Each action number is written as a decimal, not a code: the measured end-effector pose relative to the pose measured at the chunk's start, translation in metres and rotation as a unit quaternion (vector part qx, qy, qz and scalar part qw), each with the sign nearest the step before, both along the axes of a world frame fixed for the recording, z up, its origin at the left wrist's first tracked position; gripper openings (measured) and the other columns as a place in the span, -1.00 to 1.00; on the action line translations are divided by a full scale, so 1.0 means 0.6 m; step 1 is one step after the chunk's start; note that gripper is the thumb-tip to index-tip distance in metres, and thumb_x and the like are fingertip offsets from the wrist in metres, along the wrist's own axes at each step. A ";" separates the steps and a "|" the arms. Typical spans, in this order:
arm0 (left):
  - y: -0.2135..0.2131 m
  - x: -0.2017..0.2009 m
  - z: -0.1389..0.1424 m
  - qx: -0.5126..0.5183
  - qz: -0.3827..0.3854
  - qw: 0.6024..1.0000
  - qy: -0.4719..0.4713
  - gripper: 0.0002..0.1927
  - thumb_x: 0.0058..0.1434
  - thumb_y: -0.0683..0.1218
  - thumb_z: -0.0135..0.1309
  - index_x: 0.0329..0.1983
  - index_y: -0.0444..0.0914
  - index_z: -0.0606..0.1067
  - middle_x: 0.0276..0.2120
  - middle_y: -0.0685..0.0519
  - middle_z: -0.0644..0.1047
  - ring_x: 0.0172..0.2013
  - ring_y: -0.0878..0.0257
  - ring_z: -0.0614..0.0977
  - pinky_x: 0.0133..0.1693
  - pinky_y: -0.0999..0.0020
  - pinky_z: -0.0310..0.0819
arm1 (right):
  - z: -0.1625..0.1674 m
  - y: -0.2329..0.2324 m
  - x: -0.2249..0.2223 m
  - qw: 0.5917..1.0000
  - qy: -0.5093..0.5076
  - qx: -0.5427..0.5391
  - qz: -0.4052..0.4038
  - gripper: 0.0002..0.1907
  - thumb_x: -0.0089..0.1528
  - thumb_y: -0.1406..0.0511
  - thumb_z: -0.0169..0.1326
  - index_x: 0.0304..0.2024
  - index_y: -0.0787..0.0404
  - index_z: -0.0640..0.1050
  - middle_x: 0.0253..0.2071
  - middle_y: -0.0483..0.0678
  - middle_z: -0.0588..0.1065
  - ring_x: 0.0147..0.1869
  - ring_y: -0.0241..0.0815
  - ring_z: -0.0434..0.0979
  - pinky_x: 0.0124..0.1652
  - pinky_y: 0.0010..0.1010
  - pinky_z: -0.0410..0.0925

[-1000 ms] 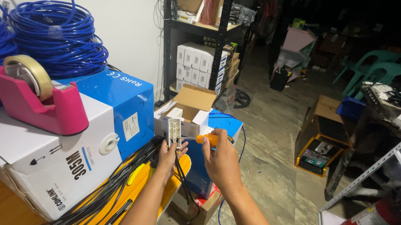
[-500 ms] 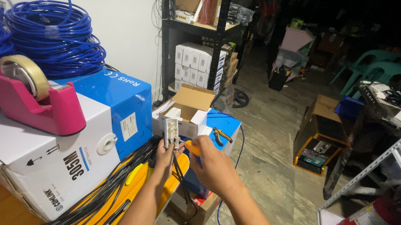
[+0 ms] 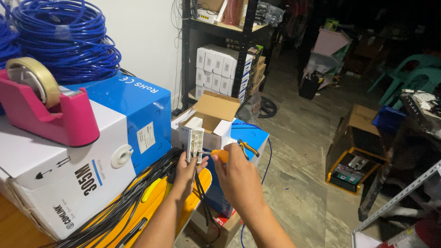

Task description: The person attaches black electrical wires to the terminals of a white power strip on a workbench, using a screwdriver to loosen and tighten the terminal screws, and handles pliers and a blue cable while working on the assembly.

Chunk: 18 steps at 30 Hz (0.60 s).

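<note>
L hand [image 3: 186, 167] gripped small white wall-plate module [image 3: 195, 144] upright, steadying it. R hand [image 3: 237, 178], at its 3 o'clock, clenched orange-handled screwdriver [image 3: 220, 155], tip on module. Black cable bundle [image 3: 121, 210] ran off at 7 o'clock, pliers [image 3: 249, 148] parked on blue box [image 3: 253, 134].

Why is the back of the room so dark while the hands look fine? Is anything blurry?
Head view: light falls on the near wall, the blue cable coils and the pink tape dispenser, all sharp; the left hand and right hand on the small white plastic part are evenly lit, with no glare; the far right background sinks into shadow, its detail lost.
</note>
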<state>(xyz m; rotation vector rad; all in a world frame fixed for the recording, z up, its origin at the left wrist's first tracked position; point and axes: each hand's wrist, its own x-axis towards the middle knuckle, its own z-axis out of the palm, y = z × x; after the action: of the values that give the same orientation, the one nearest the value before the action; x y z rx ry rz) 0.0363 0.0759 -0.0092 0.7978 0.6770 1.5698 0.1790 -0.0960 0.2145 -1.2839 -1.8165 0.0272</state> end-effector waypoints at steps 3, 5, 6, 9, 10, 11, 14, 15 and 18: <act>0.008 -0.002 -0.006 -0.019 0.027 0.999 -0.005 -0.70 0.36 -0.25 -0.16 0.16 -0.30 0.30 -0.01 -0.13 0.50 -0.03 -0.08 0.69 -0.05 0.05 0.67 | -0.009 0.007 0.002 0.998 0.058 -0.028 0.022 -0.70 0.24 0.24 0.18 -0.10 0.29 0.44 -0.29 0.18 0.59 -0.31 0.16 0.65 -0.37 -0.10 0.46; 0.008 -0.003 -0.005 -0.050 0.057 0.997 -0.021 -0.68 0.36 -0.23 -0.14 0.18 -0.26 0.29 0.04 -0.11 0.51 -0.02 -0.06 0.68 -0.09 0.07 0.66 | -0.023 0.018 0.011 0.992 0.105 -0.056 -0.034 -0.69 0.23 0.26 0.18 -0.05 0.26 0.47 -0.27 0.16 0.61 -0.39 0.11 0.64 -0.38 -0.12 0.45; 0.009 -0.004 -0.004 -0.065 0.072 0.995 -0.029 -0.67 0.36 -0.23 -0.14 0.19 -0.24 0.28 0.07 -0.10 0.52 -0.02 -0.05 0.67 -0.10 0.08 0.66 | -0.033 0.027 0.019 0.988 0.127 -0.070 -0.061 -0.68 0.22 0.26 0.18 -0.03 0.25 0.48 -0.26 0.15 0.62 -0.43 0.09 0.64 -0.38 -0.13 0.45; 0.000 -0.005 -0.002 -0.062 0.063 0.996 -0.006 -0.66 0.38 -0.18 -0.14 0.21 -0.22 0.28 0.12 -0.09 0.53 0.01 0.00 0.67 -0.15 0.13 0.67 | -0.072 0.069 0.056 0.979 0.179 0.088 -0.042 -0.71 0.27 0.27 0.19 -0.07 0.31 0.46 -0.20 0.18 0.59 -0.18 0.02 0.67 -0.27 -0.23 0.53; -0.004 -0.004 0.001 -0.066 0.058 0.996 0.003 -0.67 0.37 -0.17 -0.14 0.20 -0.21 0.29 0.11 -0.08 0.53 0.00 0.04 0.67 -0.16 0.15 0.67 | -0.089 0.089 0.069 0.977 0.173 0.109 -0.067 -0.71 0.27 0.28 0.19 -0.07 0.32 0.45 -0.18 0.20 0.58 -0.16 0.06 0.66 -0.24 -0.20 0.51; -0.009 -0.003 0.004 -0.070 0.053 0.996 0.011 -0.67 0.36 -0.16 -0.14 0.19 -0.20 0.30 0.10 -0.07 0.54 -0.01 0.08 0.68 -0.17 0.17 0.66 | -0.106 0.110 0.082 0.973 0.166 0.130 -0.093 -0.71 0.27 0.29 0.20 -0.07 0.33 0.45 -0.16 0.22 0.57 -0.15 0.11 0.64 -0.21 -0.17 0.49; -0.019 -0.001 0.012 -0.069 0.047 0.994 0.065 -0.70 0.36 -0.15 -0.10 0.15 -0.20 0.36 0.10 -0.02 0.58 -0.07 0.22 0.63 -0.18 0.30 0.62 | -0.169 0.172 0.109 0.970 0.141 0.138 -0.141 -0.70 0.27 0.29 0.21 -0.08 0.35 0.43 -0.14 0.25 0.53 -0.11 0.21 0.59 -0.16 -0.08 0.44; -0.019 -0.002 0.013 -0.066 0.047 0.993 0.088 -0.71 0.37 -0.14 -0.09 0.14 -0.21 0.39 0.10 -0.01 0.59 -0.09 0.27 0.61 -0.18 0.35 0.59 | -0.190 0.192 0.111 0.970 0.133 0.132 -0.152 -0.69 0.27 0.29 0.21 -0.08 0.35 0.43 -0.15 0.26 0.51 -0.10 0.25 0.58 -0.15 -0.06 0.43; -0.014 -0.003 0.005 -0.052 0.022 0.996 0.070 -0.71 0.33 -0.13 -0.05 0.11 -0.19 0.42 0.01 0.07 0.62 -0.13 0.37 0.61 -0.21 0.45 0.50 | -0.251 0.241 0.109 0.977 0.102 0.090 -0.165 -0.71 0.25 0.29 0.19 -0.08 0.30 0.44 -0.14 0.22 0.52 -0.09 0.29 0.56 -0.15 -0.01 0.42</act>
<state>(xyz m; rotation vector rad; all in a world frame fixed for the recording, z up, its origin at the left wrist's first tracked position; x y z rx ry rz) 0.0344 0.0674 -0.0060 0.8267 0.8759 1.5141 0.2443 0.0486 0.0642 -1.3819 -1.3829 -0.1783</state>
